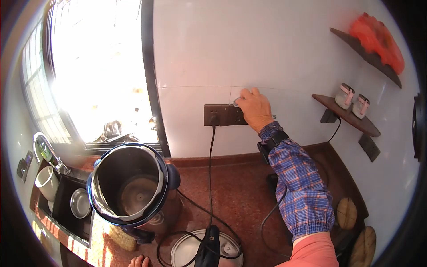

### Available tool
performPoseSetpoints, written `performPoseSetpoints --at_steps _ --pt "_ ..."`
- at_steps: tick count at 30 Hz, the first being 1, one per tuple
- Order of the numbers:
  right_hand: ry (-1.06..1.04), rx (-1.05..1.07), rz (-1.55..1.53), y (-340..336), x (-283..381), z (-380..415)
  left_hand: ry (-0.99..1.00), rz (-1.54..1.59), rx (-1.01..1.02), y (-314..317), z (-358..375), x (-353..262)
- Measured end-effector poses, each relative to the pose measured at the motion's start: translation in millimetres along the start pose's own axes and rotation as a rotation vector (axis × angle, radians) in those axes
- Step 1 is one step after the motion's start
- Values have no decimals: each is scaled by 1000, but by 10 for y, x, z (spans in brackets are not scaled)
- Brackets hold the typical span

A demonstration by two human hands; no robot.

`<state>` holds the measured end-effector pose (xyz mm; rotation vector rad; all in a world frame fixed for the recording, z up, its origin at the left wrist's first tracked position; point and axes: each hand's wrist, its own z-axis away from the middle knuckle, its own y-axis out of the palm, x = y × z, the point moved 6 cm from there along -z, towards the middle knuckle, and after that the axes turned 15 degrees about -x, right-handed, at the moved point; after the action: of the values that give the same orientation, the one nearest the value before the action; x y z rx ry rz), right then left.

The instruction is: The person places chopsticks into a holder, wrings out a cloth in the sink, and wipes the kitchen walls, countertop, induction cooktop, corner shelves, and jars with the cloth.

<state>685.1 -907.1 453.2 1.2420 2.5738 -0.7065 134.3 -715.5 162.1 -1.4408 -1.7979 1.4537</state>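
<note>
My right hand [255, 109], in a blue plaid sleeve cover [300, 184], is up at the wall over the right part of the brown socket panel [227, 115]. Its fingers are closed around a small pale thing at the panel's top edge, too covered to make out. A black plug [214, 120] sits in the panel's left part, its cord hanging down to the counter. Only the fingertips of my left hand [139, 261] show, lying on the counter at the bottom edge of view. Near them stands an open electric pressure cooker [164, 211], its inside bare.
A metal lid [178, 249] with a black handle and looped cords lies on the red counter [249, 178]. At left are a sink [66, 218], metal bowl [80, 203] and faucet [44, 147]. Corner shelves hold two jars [344, 95] and a red bag [378, 40].
</note>
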Motion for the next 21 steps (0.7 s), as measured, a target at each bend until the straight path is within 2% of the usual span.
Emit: performPoseSetpoints --at_steps 2,6,8,12,14,18,21 --pt "31 -3 -20 11 32 -30 3 9 -7 -1 -3 -11" --pt "2 -81 -188 120 568 -332 18 10 -27 -4 1 -5" --pt "-99 66 -221 300 772 -378 17 12 -27 10 -6 6" --pt "-113 9 -273 104 489 -262 10 23 -32 23 9 21" --pt "-70 26 -120 63 302 -195 3 19 -28 -12 12 39" --pt "-62 -138 -132 -37 513 -271 -15 28 -19 -14 -11 2" --pt "-110 -131 -111 131 818 -366 -13 17 -16 -27 -22 15"
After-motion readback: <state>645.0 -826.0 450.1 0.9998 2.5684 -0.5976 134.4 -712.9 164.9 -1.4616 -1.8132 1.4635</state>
